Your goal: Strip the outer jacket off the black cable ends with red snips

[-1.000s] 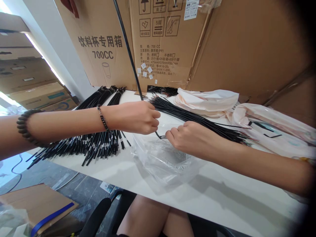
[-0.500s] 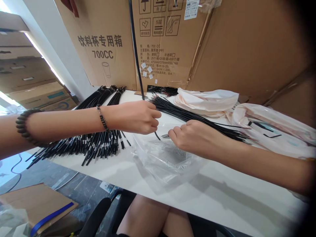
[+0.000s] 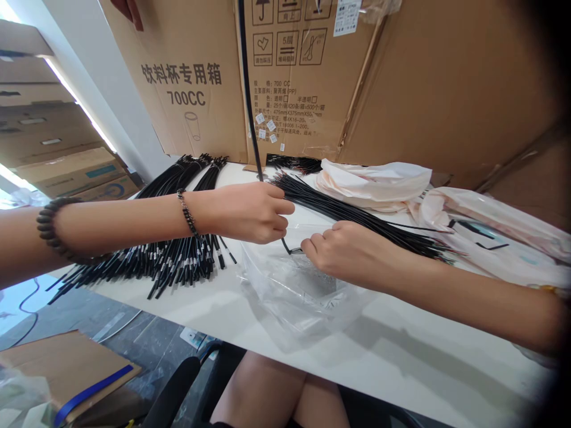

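My left hand is closed around a black cable. The cable rises from the fist past the carton, and a short end sticks out below my fingers. My right hand is closed on a small metal tool with slim pointed jaws; most of it is hidden in my grip, so its exact kind cannot be told. The tool's tip meets the cable's lower end. Beneath both hands lies a clear plastic bag with small shiny pieces inside, too small to make out.
Bundles of black cables with white tags lie on the left of the white table. More black cables lie behind my right hand, beside white plastic wrapping. A large carton stands at the back.
The tool's tip has moved slightly left and down and now meets the cable's end; before, there was a small gap. My left hand has shifted a little right.
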Action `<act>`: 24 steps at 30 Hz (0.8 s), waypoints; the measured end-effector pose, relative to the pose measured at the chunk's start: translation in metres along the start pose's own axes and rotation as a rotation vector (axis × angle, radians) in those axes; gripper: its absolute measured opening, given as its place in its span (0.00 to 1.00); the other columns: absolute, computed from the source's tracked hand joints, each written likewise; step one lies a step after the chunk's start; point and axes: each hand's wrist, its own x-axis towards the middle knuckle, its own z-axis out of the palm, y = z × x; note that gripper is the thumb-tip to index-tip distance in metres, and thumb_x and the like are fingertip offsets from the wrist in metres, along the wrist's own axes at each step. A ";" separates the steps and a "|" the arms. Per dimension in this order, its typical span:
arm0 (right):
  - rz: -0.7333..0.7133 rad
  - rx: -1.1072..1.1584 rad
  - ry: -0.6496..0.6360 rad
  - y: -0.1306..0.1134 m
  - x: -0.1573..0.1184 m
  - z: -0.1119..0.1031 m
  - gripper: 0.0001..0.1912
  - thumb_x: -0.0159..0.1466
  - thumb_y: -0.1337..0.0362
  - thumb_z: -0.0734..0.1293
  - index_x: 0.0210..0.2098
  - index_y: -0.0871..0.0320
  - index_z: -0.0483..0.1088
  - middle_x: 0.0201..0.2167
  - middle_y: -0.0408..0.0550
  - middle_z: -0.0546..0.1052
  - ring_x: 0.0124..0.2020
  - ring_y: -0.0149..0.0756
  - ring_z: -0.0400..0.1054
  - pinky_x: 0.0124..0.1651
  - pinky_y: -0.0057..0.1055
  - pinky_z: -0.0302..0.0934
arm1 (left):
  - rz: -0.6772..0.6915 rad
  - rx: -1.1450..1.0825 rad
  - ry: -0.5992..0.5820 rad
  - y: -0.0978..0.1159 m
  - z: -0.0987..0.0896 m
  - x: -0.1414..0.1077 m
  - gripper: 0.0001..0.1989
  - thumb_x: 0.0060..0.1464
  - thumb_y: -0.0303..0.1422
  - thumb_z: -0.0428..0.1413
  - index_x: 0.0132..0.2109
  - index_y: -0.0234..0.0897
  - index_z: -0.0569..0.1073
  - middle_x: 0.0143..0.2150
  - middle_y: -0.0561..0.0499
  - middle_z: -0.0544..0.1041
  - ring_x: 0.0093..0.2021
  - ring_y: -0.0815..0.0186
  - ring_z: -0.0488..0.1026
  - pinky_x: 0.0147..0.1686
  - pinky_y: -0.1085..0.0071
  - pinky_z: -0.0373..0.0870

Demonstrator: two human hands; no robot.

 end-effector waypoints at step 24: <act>0.019 -0.031 -0.015 0.001 -0.004 0.000 0.14 0.52 0.82 0.59 0.24 0.56 0.61 0.16 0.42 0.70 0.16 0.34 0.61 0.22 0.32 0.34 | 0.039 0.021 0.086 0.004 0.001 -0.005 0.19 0.65 0.23 0.44 0.29 0.36 0.73 0.27 0.52 0.72 0.28 0.70 0.64 0.27 0.69 0.57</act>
